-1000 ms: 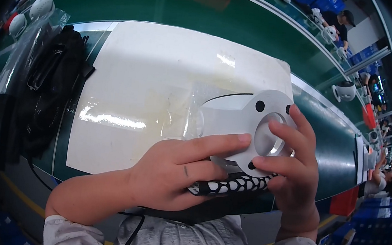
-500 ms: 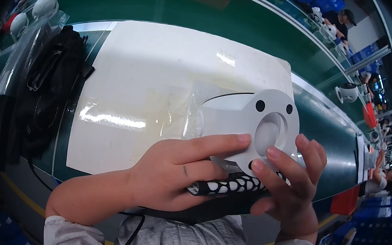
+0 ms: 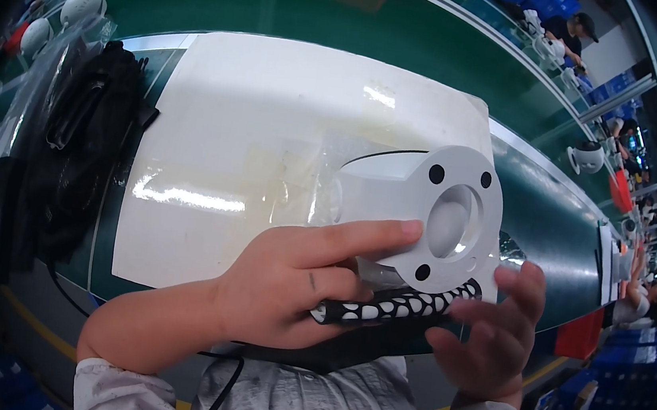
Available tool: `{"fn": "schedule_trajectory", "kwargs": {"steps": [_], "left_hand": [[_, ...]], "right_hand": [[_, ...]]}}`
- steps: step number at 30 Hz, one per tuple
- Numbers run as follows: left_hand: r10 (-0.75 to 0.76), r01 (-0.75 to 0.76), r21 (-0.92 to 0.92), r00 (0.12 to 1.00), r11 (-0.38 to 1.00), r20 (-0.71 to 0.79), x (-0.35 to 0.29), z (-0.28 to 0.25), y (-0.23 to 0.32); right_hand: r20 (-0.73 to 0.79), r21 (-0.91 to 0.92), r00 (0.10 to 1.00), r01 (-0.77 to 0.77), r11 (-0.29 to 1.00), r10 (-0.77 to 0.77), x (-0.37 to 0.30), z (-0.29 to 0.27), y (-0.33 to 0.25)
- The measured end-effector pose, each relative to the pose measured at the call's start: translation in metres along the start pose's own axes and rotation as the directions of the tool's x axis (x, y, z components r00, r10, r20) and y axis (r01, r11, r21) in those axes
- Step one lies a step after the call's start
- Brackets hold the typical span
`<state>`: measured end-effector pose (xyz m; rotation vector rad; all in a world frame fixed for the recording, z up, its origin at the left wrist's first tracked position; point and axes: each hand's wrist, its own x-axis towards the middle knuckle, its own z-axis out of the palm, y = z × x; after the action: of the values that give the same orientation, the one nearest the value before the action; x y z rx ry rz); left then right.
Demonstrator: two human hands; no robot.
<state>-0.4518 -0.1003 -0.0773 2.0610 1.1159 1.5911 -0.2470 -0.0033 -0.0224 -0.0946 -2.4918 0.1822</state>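
Note:
A white plastic device (image 3: 387, 181) lies on the white mat, its round base facing up and tilted toward me. Three black round pads sit on the base ring around a large central recess, and a bare small round spot shows at its lower right. My left hand (image 3: 280, 280) rests its stretched index finger on the base. Its other fingers close on a black strip with white ovals (image 3: 398, 307), which runs below the base. My right hand (image 3: 496, 327), slightly blurred, is off the base near the strip's right end, fingers bent and apart, nothing visible in them.
The white mat (image 3: 218, 113) covers much of the green bench. A black bag-like bundle (image 3: 89, 116) and clear plastic lie at left, near white round devices (image 3: 83, 7). A red bin (image 3: 577, 335) stands at right. A co-worker (image 3: 567, 34) is at the far right.
My right hand has left the base, moving down and right with its fingers spreading. The lower black pad is now uncovered. The left hand has barely moved.

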Motion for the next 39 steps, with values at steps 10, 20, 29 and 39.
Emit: {"fn": "schedule_trajectory", "kwargs": {"steps": [10, 20, 29, 39], "left_hand": [[-0.118, 0.119, 0.032, 0.993, 0.992, -0.029, -0.001, 0.002, 0.003], [-0.067, 0.073, 0.073, 0.995, 0.995, -0.072, -0.003, 0.002, 0.000], [-0.095, 0.098, 0.035, 0.992, 0.995, -0.083, -0.003, 0.005, 0.000], [-0.096, 0.100, 0.048, 0.992, 0.994, -0.078, -0.003, 0.006, 0.001]], "right_hand": [[-0.070, -0.007, 0.993, 0.091, 0.996, -0.091, -0.006, 0.021, -0.007], [-0.191, 0.277, 0.946, -0.205, 0.939, 0.262, -0.003, 0.021, 0.035], [-0.040, 0.379, 0.922, -0.342, 0.860, 0.385, 0.002, 0.016, 0.033], [-0.076, 0.283, 0.962, -0.233, 0.930, 0.264, -0.004, 0.015, 0.030]]}}
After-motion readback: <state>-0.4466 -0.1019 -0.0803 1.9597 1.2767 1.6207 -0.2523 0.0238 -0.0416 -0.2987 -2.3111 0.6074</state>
